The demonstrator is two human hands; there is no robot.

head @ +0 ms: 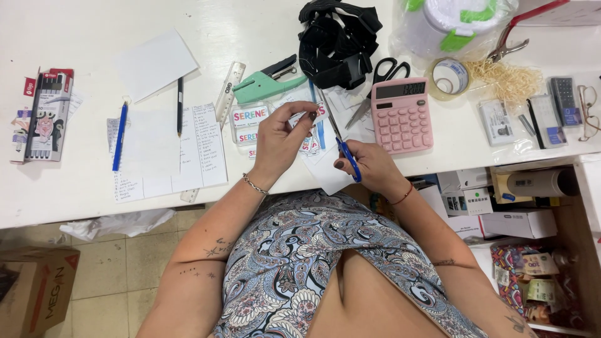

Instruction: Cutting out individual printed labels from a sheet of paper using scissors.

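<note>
My right hand [372,166] grips blue-handled scissors [341,145], their blades pointing up toward the back of the white table [75,188]. My left hand [282,139] pinches a small white printed paper piece [313,141] right beside the blades. More printed label sheets [247,125] lie under and to the left of that hand. A larger white paper [328,175] hangs over the table's front edge beneath both hands.
A pink calculator [402,114], black scissors [382,78], a green hole punch [263,86], a clear ruler [230,91], pens, handwritten lists [203,147], a tape roll [449,76] and a black strap bundle [338,44] lie around. An open drawer [532,225] at right holds boxes.
</note>
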